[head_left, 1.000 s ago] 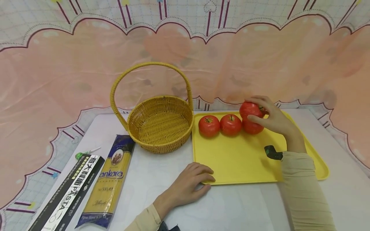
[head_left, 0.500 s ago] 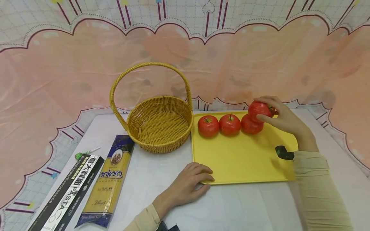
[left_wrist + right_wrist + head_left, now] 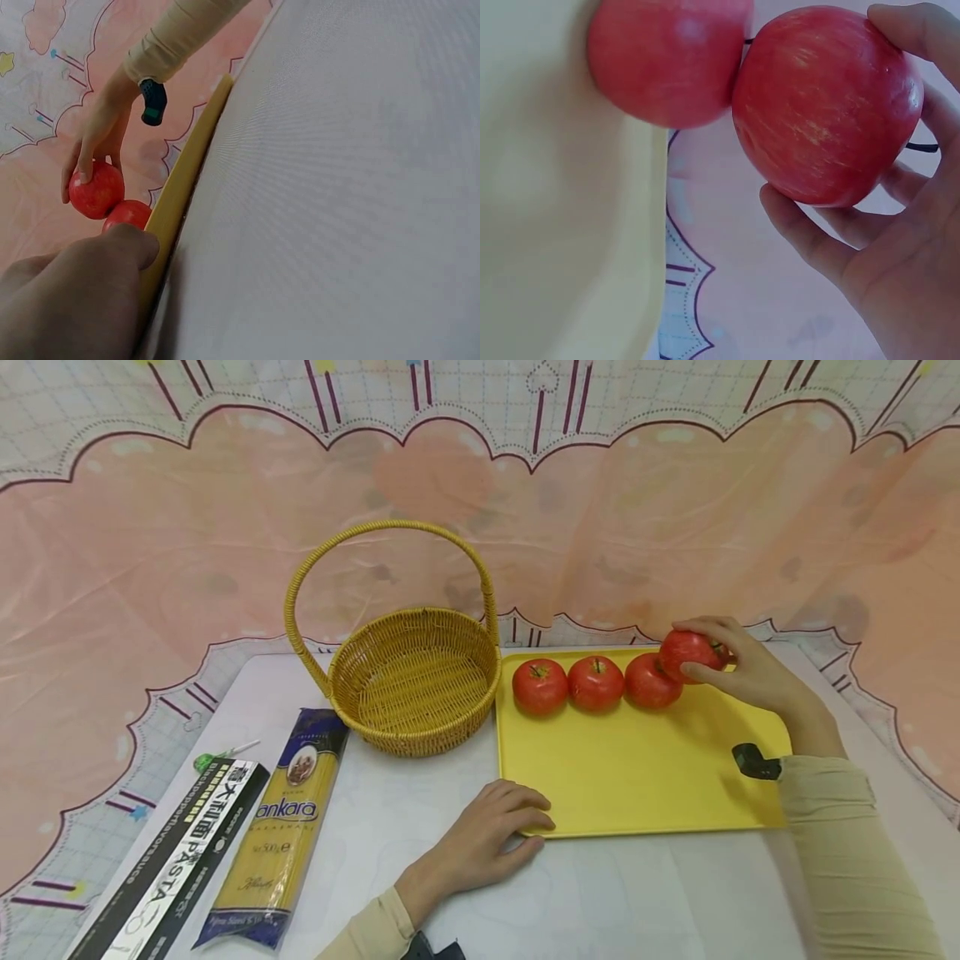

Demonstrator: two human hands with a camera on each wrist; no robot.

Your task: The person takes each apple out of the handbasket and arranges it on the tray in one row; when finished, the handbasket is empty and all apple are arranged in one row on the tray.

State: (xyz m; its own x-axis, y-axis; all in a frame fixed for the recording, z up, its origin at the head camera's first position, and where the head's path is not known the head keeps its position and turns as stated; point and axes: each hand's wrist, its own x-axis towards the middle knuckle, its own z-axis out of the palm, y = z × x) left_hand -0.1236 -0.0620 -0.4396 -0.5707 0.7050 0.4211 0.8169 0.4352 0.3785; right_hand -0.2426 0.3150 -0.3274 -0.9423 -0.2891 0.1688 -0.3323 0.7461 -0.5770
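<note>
My right hand (image 3: 757, 670) grips a red apple (image 3: 688, 653) between thumb and fingers, its dark stem pointing towards the palm in the right wrist view. This apple is raised over the far right part of the yellow tray (image 3: 645, 777) and overlaps the third apple (image 3: 651, 683) of the row. Two more red apples, a leftmost apple (image 3: 540, 687) and a middle apple (image 3: 596, 683), sit beside it along the tray's back edge. My left hand (image 3: 487, 839) rests at the tray's near left corner, with its fingertips on the rim.
A wicker basket (image 3: 416, 743) with a tall handle stands left of the tray. Further left lie a pasta packet (image 3: 281, 835), a black-and-white pasta box (image 3: 168, 868) and a small green-headed item (image 3: 204, 762). A patterned cloth (image 3: 570, 543) hangs behind the table.
My right hand has carried the held apple to the right and slightly down, from above the row's third apple to its right side. The left hand has stayed at the tray corner.
</note>
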